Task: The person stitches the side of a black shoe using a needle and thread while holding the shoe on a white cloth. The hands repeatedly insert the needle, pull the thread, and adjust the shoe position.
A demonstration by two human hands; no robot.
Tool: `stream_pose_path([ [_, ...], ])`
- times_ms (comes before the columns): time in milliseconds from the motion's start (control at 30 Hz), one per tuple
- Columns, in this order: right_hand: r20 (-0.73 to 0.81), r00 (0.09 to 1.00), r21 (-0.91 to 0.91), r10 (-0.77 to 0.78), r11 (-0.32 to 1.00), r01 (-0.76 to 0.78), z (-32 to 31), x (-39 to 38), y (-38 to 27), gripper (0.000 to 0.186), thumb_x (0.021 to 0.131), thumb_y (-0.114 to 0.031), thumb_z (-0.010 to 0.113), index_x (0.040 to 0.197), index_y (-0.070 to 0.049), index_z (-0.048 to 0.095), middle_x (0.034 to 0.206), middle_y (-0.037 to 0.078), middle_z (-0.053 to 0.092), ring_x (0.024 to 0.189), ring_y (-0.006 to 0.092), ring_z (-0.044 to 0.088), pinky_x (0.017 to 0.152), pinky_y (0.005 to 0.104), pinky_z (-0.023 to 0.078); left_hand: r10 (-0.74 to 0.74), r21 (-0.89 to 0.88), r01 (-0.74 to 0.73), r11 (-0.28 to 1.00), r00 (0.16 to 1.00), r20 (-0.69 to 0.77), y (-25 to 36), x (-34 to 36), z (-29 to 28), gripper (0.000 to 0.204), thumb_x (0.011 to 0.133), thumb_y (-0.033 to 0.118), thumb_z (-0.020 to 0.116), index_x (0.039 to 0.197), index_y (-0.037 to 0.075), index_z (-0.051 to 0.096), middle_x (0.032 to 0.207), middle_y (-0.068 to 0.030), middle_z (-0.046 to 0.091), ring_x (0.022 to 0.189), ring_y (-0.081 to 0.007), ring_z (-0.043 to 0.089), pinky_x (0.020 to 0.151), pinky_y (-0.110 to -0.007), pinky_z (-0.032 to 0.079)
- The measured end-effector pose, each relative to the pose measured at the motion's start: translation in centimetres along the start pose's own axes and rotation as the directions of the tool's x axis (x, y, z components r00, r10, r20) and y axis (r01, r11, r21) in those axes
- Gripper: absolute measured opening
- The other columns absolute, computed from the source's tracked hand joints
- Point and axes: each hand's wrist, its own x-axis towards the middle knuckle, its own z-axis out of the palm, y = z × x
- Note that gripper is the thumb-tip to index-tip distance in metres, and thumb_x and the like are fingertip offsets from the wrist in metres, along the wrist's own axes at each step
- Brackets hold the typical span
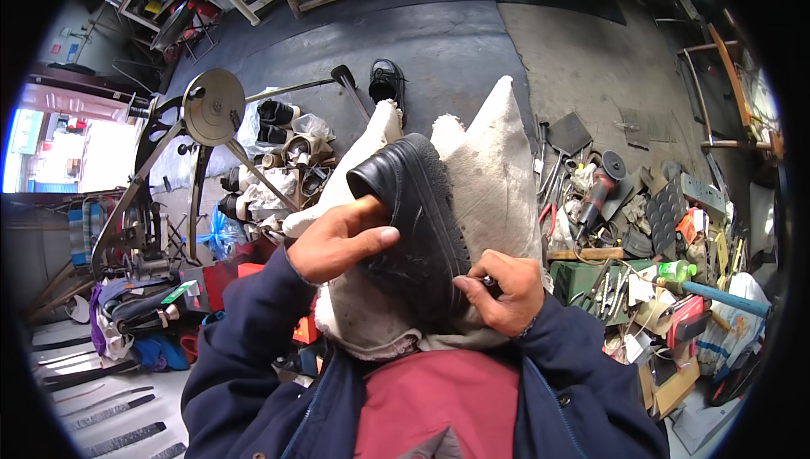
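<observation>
A black leather shoe (413, 214) lies tilted across my lap, its opening toward my left and the edge of its sole toward my right. My left hand (342, 240) grips the shoe, fingers inside the opening and thumb over the leather. Against the sole edge, close to a row of small marks or stitches, my right hand (504, 290) is closed in a pinch. Something small and dark shows between its fingers, too hidden to name. Under the shoe a thick off-white cloth (498, 164) covers my lap.
On the left stands a metal machine with a round wheel (214, 107); several shoes (274, 121) are piled beside it. Another black shoe (387, 81) sits on the floor ahead. At right are an angle grinder (597, 197), hand tools, a green box (582, 282) and a green-capped bottle (677, 271).
</observation>
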Motion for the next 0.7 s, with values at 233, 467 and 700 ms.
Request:
stream_pose_path([
  [233, -0.103, 0.946, 0.243, 0.307, 0.930, -0.275, -2.8, -0.8, 1.5, 0.011, 0.099, -0.009, 0.069, 0.093, 0.000, 0.066, 0.078, 0.003, 0.063, 0.066, 0.0093, 0.055, 0.064, 0.0252, 0.044, -0.348, 0.714, 0.186, 0.675, 0.934, 0.086, -0.4, 4.2, 0.2, 0.061, 0.093, 0.050, 0.079, 0.068, -0.003, 0.063, 0.059, -0.0054, 0.053, 0.059, -0.0112, 0.052, 0.054, -0.037, 0.041],
  [467, -0.148, 0.986, -0.230, 0.081, 0.967, -0.114, -5.1, -0.7, -0.7, 0.046, 0.095, 0.004, 0.059, 0.140, -0.002, 0.062, 0.096, 0.017, 0.061, 0.076, 0.0326, 0.063, 0.073, 0.0385, 0.052, -0.089, 0.243, 0.039, 0.969, 0.975, 0.201, -3.9, 2.5, 0.5, 0.039, 0.099, 0.021, 0.075, 0.130, -0.002, 0.068, 0.123, -0.0126, 0.075, 0.114, -0.0196, 0.067, 0.101, -0.035, 0.051],
  [700, 0.227, 0.960, -0.023, 0.161, 0.987, -0.160, -3.1, -1.7, -2.7, 0.053, 0.091, 0.010, 0.063, 0.142, -0.002, 0.063, 0.089, 0.015, 0.062, 0.074, 0.0304, 0.062, 0.070, 0.0356, 0.051, -0.128, 0.114, 0.105, 0.988, 0.967, 0.220, -3.7, 1.9, 0.8, 0.034, 0.102, 0.016, 0.073, 0.132, 0.000, 0.067, 0.123, -0.0074, 0.075, 0.113, -0.0145, 0.066, 0.101, -0.033, 0.052],
])
